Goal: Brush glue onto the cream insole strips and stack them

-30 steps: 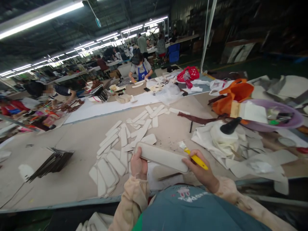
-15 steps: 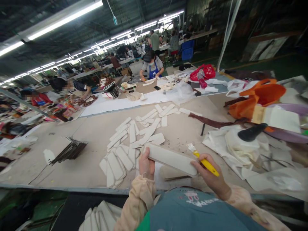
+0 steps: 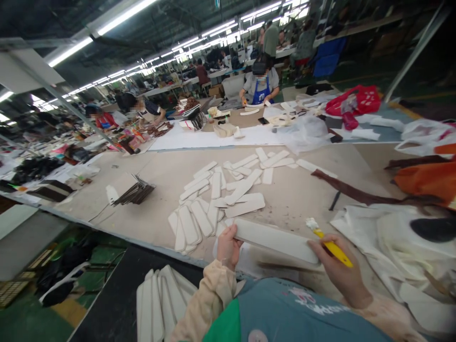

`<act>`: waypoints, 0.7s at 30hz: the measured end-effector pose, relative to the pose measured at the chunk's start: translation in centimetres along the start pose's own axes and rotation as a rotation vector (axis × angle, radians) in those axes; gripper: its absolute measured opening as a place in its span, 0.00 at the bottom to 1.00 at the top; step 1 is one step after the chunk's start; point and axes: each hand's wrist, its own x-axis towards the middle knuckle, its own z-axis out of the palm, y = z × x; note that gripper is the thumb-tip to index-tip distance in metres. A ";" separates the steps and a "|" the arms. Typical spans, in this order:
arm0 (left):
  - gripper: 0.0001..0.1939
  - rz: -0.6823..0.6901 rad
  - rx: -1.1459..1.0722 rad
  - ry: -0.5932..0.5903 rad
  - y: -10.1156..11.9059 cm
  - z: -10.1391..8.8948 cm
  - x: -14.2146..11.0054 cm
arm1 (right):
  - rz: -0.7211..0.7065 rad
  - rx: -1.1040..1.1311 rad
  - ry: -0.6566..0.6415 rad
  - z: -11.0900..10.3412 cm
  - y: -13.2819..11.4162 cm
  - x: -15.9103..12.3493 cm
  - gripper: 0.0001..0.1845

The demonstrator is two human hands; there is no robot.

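My left hand (image 3: 230, 247) pinches the left end of a long off-white panel with rounded corners (image 3: 276, 241). The panel is held tilted above the table, close to my body. At its other end, the fingertips of my right hand (image 3: 338, 263) touch the panel's edge. That hand also grips a paint brush with a yellow handle (image 3: 337, 250), its pale bristles pointing up and away from me. Just beyond the panel lies a loose spread of similar off-white panels (image 3: 194, 221). Below the held panel, another piece is partly hidden.
More off-white panels (image 3: 160, 301) rest on a dark surface at lower left. A stack of thin dark-edged sheets (image 3: 133, 192) stands on the table's left. To the right lie a brown strip (image 3: 342, 186), white cloth (image 3: 377, 237) and an orange bag (image 3: 427, 180). A co-worker (image 3: 260, 85) sits opposite.
The camera view has swung left, so the scene sits further right. Both hands keep hold of the panel, and the brush stays in my right hand.
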 end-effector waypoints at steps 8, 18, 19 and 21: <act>0.10 -0.095 0.078 -0.019 0.6 -3.9 0.6 | -0.009 0.074 -0.154 2.2 0.3 0.6 0.15; 0.02 -0.147 0.044 0.075 0.3 -7.1 1.2 | -0.033 0.016 -0.244 4.4 0.1 0.5 0.13; 0.02 -0.146 0.043 0.071 0.3 -7.4 1.2 | -0.028 -0.003 -0.250 4.7 0.0 0.5 0.13; 0.02 -0.144 0.041 0.064 0.4 -7.8 1.3 | -0.007 -0.028 -0.269 5.1 -0.2 0.6 0.12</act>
